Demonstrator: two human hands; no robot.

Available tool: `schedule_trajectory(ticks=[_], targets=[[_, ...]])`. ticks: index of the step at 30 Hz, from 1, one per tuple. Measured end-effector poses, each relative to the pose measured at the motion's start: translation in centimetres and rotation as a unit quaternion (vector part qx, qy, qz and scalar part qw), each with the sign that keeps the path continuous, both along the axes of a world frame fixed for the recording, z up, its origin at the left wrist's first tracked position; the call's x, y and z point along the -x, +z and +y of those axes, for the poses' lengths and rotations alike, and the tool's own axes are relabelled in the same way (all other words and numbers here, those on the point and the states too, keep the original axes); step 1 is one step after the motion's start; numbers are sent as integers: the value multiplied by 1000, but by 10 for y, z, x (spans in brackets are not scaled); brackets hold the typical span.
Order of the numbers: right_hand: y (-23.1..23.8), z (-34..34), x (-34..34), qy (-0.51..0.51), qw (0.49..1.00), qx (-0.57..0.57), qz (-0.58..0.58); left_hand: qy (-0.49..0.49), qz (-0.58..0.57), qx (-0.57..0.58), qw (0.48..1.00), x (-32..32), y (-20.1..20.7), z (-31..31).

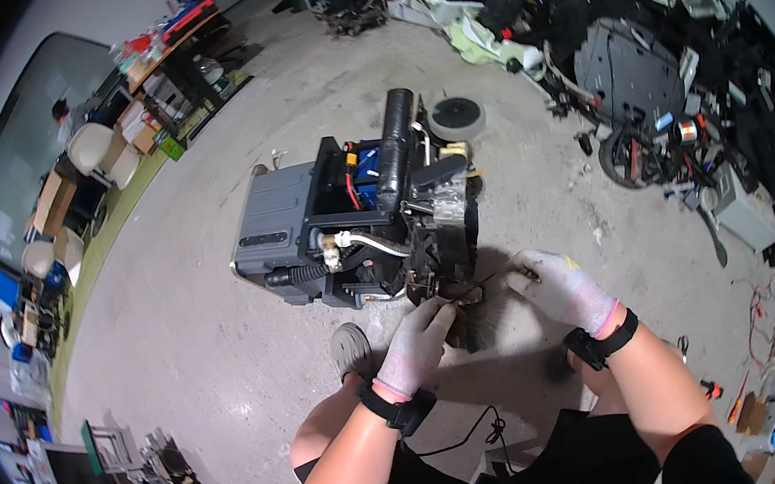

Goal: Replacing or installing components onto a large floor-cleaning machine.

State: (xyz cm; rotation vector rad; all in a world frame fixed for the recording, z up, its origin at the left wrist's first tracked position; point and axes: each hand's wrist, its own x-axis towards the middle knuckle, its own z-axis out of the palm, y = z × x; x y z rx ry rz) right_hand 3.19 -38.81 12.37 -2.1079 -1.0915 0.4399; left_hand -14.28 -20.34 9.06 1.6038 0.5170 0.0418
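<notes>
Centre frame: machine (277, 217) lies open, seemingly mid-work; our left fingers (433, 313) curl at its lower edge, right fingers (526, 269) half-bent; holds unclear.

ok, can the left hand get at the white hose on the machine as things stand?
Probably yes: the left hand is at the near end of the machine, and the white hose curves across its upper side with nothing visible covering it.

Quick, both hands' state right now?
Left hand: fingers bent at the near end of the machine; whether gripping cannot be told.
Right hand: fingers curled, beside the machine; whether holding anything cannot be told.
</notes>
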Motion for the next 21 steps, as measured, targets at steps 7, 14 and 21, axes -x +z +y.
schedule_trajectory(ticks=[7,14,21], targets=[[-39,-8,-32,101,992,40,-70,-163,-2,-232,959,-40,8,2],[-29,8,-31,186,976,110,2,-133,-1,-246,960,-68,-2,-2],[-38,12,-29,201,975,81,-59,-116,-8,-224,968,-64,-1,-2]])
